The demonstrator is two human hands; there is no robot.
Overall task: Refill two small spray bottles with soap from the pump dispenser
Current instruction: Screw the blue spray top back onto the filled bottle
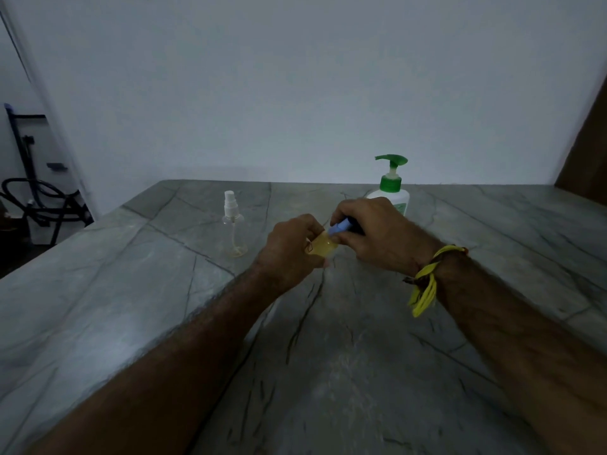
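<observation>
My left hand (290, 249) grips a small clear spray bottle (323, 247) holding yellowish liquid, tilted above the counter. My right hand (377, 233) pinches the bottle's blue spray top (341, 228) at its neck. A second small clear spray bottle (234, 229) with a white spray top stands upright to the left, with a little yellowish liquid at its bottom. The white pump dispenser (392, 188) with a green pump head stands behind my right hand, its lower body hidden.
The grey veined stone counter (328, 356) stretches from me to a pale wall. Its left edge runs diagonally, with dark hoses and a stand (36, 198) beyond it on the floor. A brown panel (588, 152) stands at the far right.
</observation>
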